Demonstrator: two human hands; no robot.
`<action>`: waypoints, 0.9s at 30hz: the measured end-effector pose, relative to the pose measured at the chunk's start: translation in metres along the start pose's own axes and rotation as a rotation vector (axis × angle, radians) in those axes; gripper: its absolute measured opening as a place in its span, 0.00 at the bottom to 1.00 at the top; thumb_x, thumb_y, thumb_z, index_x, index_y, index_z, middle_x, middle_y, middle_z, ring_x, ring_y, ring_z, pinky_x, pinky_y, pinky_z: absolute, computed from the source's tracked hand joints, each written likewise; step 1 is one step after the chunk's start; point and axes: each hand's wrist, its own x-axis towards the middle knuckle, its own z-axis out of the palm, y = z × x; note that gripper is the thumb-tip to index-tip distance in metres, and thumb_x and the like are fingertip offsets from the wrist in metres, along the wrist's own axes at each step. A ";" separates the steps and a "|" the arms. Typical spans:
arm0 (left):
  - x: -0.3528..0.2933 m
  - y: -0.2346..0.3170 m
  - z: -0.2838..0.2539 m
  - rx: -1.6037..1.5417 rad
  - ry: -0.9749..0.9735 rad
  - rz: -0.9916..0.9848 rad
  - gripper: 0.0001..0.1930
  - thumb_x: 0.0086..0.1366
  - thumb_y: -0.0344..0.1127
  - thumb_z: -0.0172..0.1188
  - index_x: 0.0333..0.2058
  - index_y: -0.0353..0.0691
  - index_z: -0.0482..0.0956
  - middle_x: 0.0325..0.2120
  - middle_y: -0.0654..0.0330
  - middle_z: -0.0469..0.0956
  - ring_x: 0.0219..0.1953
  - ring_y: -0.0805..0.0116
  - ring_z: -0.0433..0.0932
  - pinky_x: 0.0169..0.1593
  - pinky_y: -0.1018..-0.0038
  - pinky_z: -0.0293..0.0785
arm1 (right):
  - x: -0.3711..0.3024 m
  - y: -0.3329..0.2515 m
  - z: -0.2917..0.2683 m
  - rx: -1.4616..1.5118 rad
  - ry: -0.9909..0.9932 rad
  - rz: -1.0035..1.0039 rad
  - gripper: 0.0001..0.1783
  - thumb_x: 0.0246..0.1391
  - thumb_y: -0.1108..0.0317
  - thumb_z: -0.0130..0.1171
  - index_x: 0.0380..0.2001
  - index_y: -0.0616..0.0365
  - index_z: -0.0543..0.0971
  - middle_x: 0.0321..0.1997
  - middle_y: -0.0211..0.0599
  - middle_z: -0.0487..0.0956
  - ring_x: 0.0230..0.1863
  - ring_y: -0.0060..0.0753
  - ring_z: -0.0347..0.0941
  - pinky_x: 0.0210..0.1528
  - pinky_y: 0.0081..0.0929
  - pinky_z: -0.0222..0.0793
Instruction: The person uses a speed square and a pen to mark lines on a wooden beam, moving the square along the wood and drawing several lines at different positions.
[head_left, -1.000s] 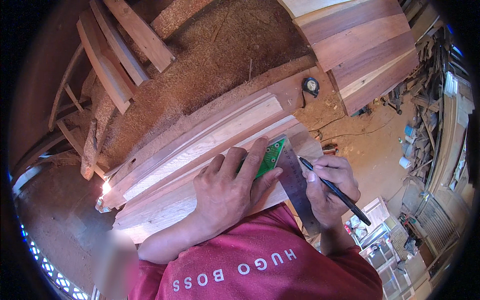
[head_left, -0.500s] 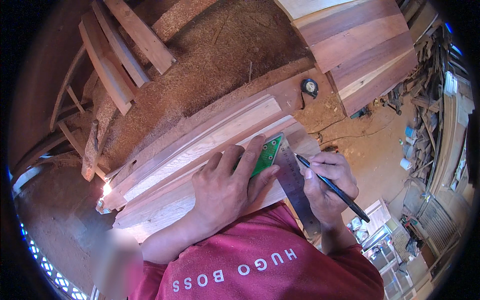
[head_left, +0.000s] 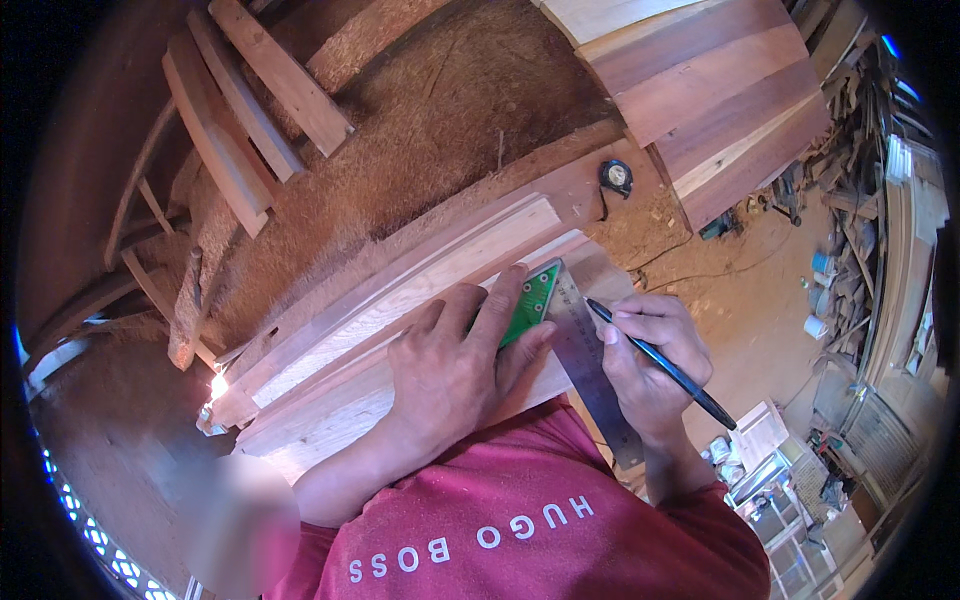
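In the head view, we see a workshop with a brown floor (head_left: 770,300) and lots of sawdust (head_left: 430,130). Over on the right are a blue pot (head_left: 823,264) and a white pot (head_left: 815,327); we can't tell what is in them. A tape (head_left: 616,178) sits past the boards (head_left: 330,412). The boards run long from low left to high right. The square (head_left: 598,395) lies on them, its metal blade going across, top end tipped left and low end right. Our left hand (head_left: 440,355) holds its green handle, thumb and fingers around it. Our right hand (head_left: 655,355) pinches a dark pen (head_left: 672,370). The pen slants, its tip up and left, just beside the blade. We can't tell if the tip touches wood.
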 end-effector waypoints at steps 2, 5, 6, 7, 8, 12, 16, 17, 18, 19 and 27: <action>-0.001 0.001 -0.001 -0.004 -0.004 -0.003 0.30 0.60 0.53 0.70 0.57 0.44 0.78 0.32 0.58 0.79 0.30 0.59 0.82 0.30 0.65 0.79 | 0.000 -0.002 0.000 0.005 0.007 -0.004 0.10 0.46 0.82 0.69 0.34 0.63 0.81 0.36 0.46 0.84 0.37 0.40 0.83 0.40 0.30 0.79; -0.002 0.002 0.000 -0.006 -0.005 -0.010 0.30 0.61 0.52 0.70 0.57 0.43 0.79 0.32 0.57 0.79 0.29 0.58 0.82 0.30 0.64 0.79 | 0.001 -0.006 0.000 -0.009 0.003 -0.006 0.10 0.46 0.83 0.69 0.33 0.63 0.82 0.37 0.46 0.84 0.37 0.40 0.83 0.40 0.30 0.79; -0.002 0.002 0.001 -0.005 -0.003 -0.013 0.29 0.61 0.52 0.70 0.56 0.43 0.79 0.32 0.57 0.79 0.29 0.58 0.82 0.30 0.64 0.79 | 0.000 -0.006 0.000 -0.005 -0.014 -0.012 0.09 0.47 0.82 0.70 0.34 0.63 0.82 0.38 0.46 0.84 0.38 0.39 0.82 0.41 0.30 0.78; -0.002 0.001 0.002 -0.007 -0.003 -0.003 0.29 0.61 0.52 0.70 0.56 0.43 0.79 0.32 0.57 0.79 0.29 0.58 0.82 0.30 0.64 0.79 | -0.002 -0.007 -0.001 -0.006 -0.030 -0.017 0.09 0.49 0.81 0.70 0.34 0.63 0.82 0.39 0.47 0.83 0.39 0.38 0.82 0.41 0.29 0.77; -0.003 0.000 0.004 0.012 0.028 0.017 0.28 0.62 0.53 0.69 0.56 0.44 0.79 0.31 0.58 0.78 0.28 0.60 0.82 0.28 0.65 0.78 | -0.004 -0.008 -0.002 -0.011 -0.021 -0.016 0.09 0.49 0.81 0.70 0.34 0.63 0.82 0.39 0.47 0.83 0.39 0.38 0.82 0.41 0.29 0.77; -0.005 -0.001 0.007 0.053 0.078 0.059 0.28 0.63 0.54 0.67 0.56 0.47 0.79 0.30 0.60 0.77 0.27 0.61 0.82 0.27 0.66 0.78 | -0.018 -0.014 -0.010 -0.009 0.007 0.001 0.10 0.46 0.83 0.69 0.33 0.64 0.82 0.37 0.47 0.84 0.38 0.40 0.83 0.41 0.31 0.79; -0.008 0.000 0.008 0.073 0.097 0.079 0.28 0.63 0.54 0.67 0.56 0.46 0.79 0.30 0.60 0.77 0.28 0.60 0.82 0.28 0.65 0.78 | -0.050 -0.020 -0.031 -0.022 0.004 0.090 0.10 0.44 0.84 0.68 0.32 0.65 0.81 0.36 0.47 0.84 0.36 0.39 0.83 0.41 0.31 0.79; -0.009 0.001 0.008 0.079 0.096 0.075 0.28 0.63 0.54 0.68 0.56 0.46 0.79 0.31 0.59 0.78 0.29 0.60 0.82 0.28 0.65 0.79 | -0.060 -0.021 -0.039 -0.031 0.011 0.095 0.10 0.44 0.84 0.68 0.32 0.65 0.81 0.36 0.47 0.84 0.36 0.39 0.83 0.41 0.31 0.79; -0.009 0.002 0.009 0.086 0.095 0.070 0.28 0.63 0.54 0.68 0.57 0.46 0.79 0.31 0.59 0.78 0.29 0.60 0.82 0.29 0.64 0.79 | -0.070 -0.021 -0.047 -0.067 -0.025 0.132 0.10 0.43 0.84 0.68 0.32 0.65 0.81 0.35 0.47 0.84 0.36 0.39 0.83 0.40 0.31 0.79; -0.010 0.003 0.010 0.084 0.095 0.080 0.28 0.63 0.54 0.68 0.57 0.46 0.79 0.31 0.59 0.78 0.29 0.60 0.82 0.29 0.64 0.79 | -0.077 -0.021 -0.053 -0.099 -0.058 0.166 0.10 0.43 0.83 0.68 0.32 0.65 0.81 0.35 0.47 0.84 0.36 0.38 0.83 0.40 0.30 0.79; -0.019 -0.020 0.017 -0.755 0.390 -0.255 0.20 0.66 0.41 0.70 0.48 0.37 0.75 0.33 0.61 0.80 0.35 0.69 0.83 0.38 0.72 0.77 | -0.041 -0.039 -0.059 0.137 0.319 -0.391 0.15 0.69 0.66 0.49 0.33 0.66 0.78 0.34 0.47 0.80 0.28 0.39 0.75 0.43 0.37 0.73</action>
